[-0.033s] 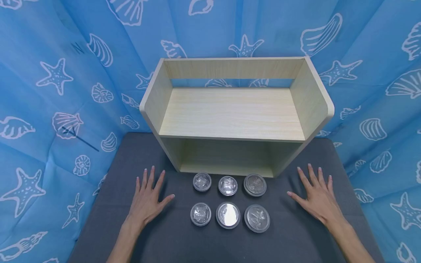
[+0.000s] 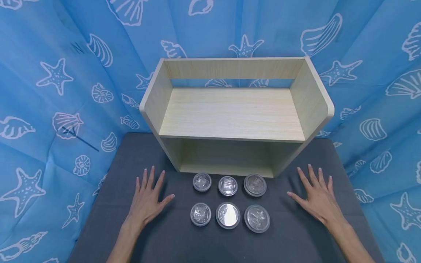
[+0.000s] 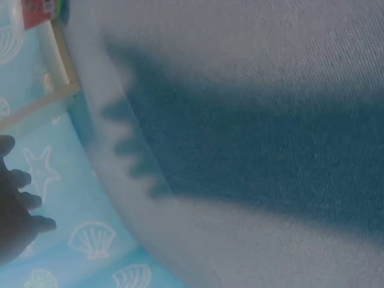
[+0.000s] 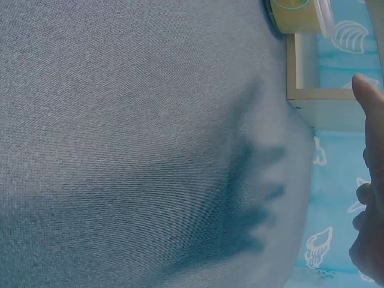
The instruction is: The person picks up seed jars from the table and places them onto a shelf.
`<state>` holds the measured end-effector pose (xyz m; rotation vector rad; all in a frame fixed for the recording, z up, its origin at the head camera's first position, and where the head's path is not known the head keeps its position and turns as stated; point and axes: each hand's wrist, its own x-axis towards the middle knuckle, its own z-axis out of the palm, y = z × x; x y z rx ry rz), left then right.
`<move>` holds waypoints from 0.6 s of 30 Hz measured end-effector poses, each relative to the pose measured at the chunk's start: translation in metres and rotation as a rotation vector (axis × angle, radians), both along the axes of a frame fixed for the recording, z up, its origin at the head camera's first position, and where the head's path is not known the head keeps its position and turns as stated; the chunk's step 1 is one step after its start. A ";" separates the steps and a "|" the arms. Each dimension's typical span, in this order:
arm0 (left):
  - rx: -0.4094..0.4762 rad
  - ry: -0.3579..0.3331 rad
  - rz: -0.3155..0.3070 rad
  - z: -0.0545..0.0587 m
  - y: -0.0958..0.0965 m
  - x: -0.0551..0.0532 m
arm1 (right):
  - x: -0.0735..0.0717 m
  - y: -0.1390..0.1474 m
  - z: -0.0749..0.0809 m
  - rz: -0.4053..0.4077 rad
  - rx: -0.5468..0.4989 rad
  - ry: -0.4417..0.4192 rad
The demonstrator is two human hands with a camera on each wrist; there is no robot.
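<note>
- Plastic lidded tubs [image 2: 257, 218] line up before the wood-grain shelf [image 2: 230, 113]!
- Left hand [image 2: 146, 200], right hand [image 2: 318, 201]: fingers spread, gripping nothing.
- Gripping each tub low looks safest.

Head view: no visible chg. betw. earlier pic & now.

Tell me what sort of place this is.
Most likely a small curtained-off work area: a blue seashell curtain hangs behind and along both sides of a dark grey table, where a pale two-level shelf stands behind six round lidded tubs set in two rows.
</note>
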<state>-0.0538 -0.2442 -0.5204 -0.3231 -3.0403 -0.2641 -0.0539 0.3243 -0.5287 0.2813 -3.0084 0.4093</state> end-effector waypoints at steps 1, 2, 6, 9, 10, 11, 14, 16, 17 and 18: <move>0.003 -0.001 -0.001 0.000 0.000 0.000 | 0.000 0.000 0.000 -0.001 0.002 0.001; 0.004 -0.004 -0.001 0.000 0.000 0.001 | 0.000 0.000 0.000 -0.002 0.002 0.001; 0.012 -0.007 0.007 -0.002 -0.001 0.003 | 0.000 -0.001 -0.001 0.002 -0.007 0.003; 0.013 -0.010 0.010 -0.004 -0.002 0.003 | 0.002 -0.002 -0.001 0.010 -0.025 0.007; 0.013 -0.006 0.009 -0.004 -0.002 0.003 | 0.002 -0.003 -0.001 0.011 -0.029 0.009; 0.013 -0.006 0.006 -0.004 -0.002 0.003 | 0.003 -0.003 -0.001 0.013 -0.033 0.011; 0.016 0.003 0.000 -0.004 -0.001 0.002 | 0.005 -0.004 -0.001 0.014 -0.038 0.014; 0.018 0.012 -0.001 -0.003 -0.001 0.001 | 0.007 -0.006 -0.002 0.018 -0.041 0.013; 0.017 0.011 0.001 -0.002 -0.001 0.001 | 0.008 -0.007 -0.001 0.020 -0.045 0.013; 0.016 0.013 0.003 -0.002 0.000 0.002 | 0.009 -0.008 -0.001 0.023 -0.050 0.013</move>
